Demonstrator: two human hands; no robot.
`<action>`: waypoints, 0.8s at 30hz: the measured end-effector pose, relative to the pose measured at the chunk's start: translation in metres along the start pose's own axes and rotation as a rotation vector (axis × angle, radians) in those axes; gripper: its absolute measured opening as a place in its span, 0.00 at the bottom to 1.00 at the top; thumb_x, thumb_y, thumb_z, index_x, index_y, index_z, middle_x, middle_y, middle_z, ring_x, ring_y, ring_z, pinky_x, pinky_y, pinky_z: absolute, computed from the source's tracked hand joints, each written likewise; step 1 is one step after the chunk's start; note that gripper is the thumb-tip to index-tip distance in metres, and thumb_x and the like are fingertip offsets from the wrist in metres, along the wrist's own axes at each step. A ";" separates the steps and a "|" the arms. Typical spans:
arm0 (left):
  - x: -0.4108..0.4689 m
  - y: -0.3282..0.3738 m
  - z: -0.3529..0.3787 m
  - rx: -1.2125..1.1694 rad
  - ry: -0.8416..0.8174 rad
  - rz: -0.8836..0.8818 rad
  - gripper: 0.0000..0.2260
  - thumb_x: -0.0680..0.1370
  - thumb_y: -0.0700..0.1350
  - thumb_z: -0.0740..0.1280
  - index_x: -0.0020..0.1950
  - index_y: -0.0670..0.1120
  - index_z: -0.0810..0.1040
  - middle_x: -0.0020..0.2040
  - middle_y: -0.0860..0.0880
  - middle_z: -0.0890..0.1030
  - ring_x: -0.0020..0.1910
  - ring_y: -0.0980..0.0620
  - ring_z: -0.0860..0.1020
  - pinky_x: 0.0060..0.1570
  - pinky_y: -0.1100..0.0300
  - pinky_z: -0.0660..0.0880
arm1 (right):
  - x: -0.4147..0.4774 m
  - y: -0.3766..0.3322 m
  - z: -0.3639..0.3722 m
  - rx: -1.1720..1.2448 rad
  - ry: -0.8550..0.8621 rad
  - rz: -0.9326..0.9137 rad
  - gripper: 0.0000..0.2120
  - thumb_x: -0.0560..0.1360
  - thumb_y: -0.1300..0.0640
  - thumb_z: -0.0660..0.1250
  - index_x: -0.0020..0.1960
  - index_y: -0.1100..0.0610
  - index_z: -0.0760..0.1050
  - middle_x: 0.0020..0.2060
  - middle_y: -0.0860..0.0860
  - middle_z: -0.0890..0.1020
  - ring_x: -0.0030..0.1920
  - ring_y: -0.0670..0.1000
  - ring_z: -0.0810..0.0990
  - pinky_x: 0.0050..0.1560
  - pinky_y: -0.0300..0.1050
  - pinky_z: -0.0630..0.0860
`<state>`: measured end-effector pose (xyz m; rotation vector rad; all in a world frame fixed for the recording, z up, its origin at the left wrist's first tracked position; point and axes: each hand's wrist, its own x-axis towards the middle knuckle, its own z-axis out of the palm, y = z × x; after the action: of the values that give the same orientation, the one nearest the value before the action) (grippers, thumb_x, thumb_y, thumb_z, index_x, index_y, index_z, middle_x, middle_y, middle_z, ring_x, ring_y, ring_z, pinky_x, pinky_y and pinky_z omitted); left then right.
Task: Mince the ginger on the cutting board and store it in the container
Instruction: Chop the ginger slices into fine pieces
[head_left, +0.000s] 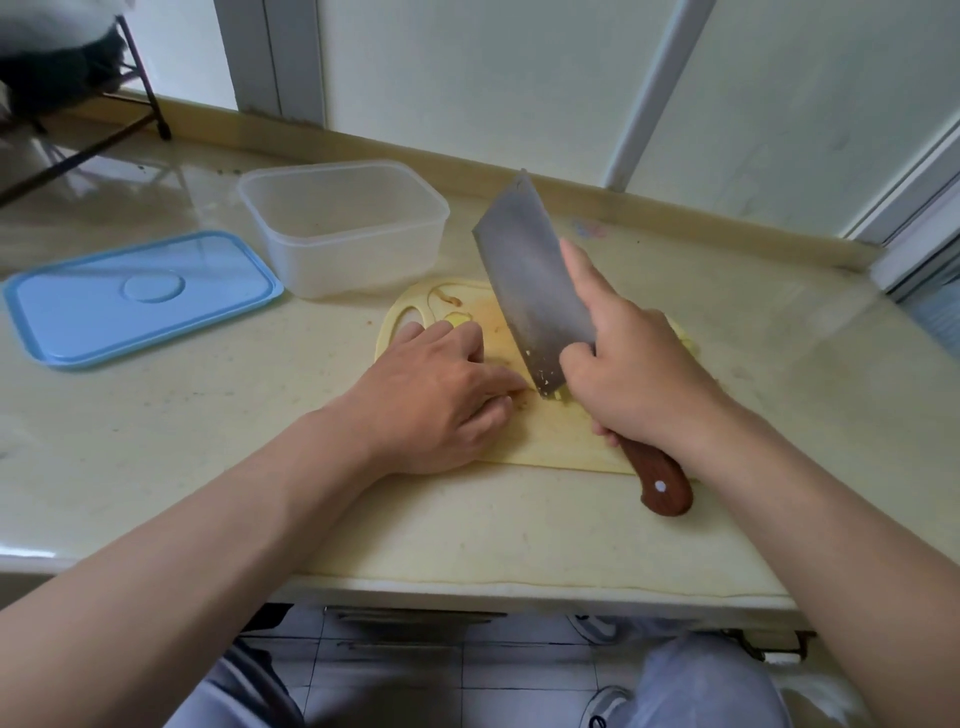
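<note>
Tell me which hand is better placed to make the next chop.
Right: the right hand grips the knife, its edge down on the ginger. The left hand only rests on the cutting board.

Container behind cutting board; lid left of container; cleaver over board; ginger on board.

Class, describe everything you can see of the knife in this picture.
The knife is a broad cleaver: dull grey metal blade, reddish-brown wooden handle with a pale rivet. The right hand grips the handle, forefinger on the blade's flat. Its heel dips to the yellow cutting board, tip raised; pale bits cling near the edge.
</note>
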<state>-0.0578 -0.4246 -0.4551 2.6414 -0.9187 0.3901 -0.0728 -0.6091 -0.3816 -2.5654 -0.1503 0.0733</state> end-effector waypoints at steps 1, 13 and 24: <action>0.000 0.000 0.000 -0.001 -0.003 -0.002 0.20 0.78 0.57 0.54 0.61 0.58 0.82 0.42 0.50 0.69 0.39 0.46 0.71 0.46 0.47 0.70 | -0.003 0.002 0.000 0.016 0.008 0.003 0.44 0.76 0.64 0.56 0.81 0.30 0.45 0.34 0.56 0.81 0.25 0.59 0.81 0.25 0.55 0.82; 0.000 -0.001 -0.005 -0.098 0.152 -0.045 0.10 0.73 0.47 0.60 0.41 0.44 0.79 0.36 0.48 0.73 0.35 0.43 0.72 0.39 0.51 0.71 | 0.000 0.020 -0.018 0.377 -0.054 0.160 0.42 0.76 0.67 0.55 0.79 0.30 0.56 0.30 0.57 0.80 0.24 0.55 0.75 0.27 0.48 0.77; -0.002 0.000 -0.006 -0.100 0.139 -0.161 0.11 0.71 0.48 0.59 0.39 0.43 0.76 0.35 0.47 0.75 0.34 0.43 0.72 0.38 0.57 0.65 | 0.004 0.033 -0.015 0.359 -0.089 0.223 0.43 0.75 0.68 0.53 0.82 0.34 0.54 0.30 0.58 0.79 0.23 0.54 0.75 0.25 0.46 0.75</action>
<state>-0.0604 -0.4214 -0.4504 2.5385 -0.6601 0.4682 -0.0645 -0.6442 -0.3864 -2.2104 0.1086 0.2743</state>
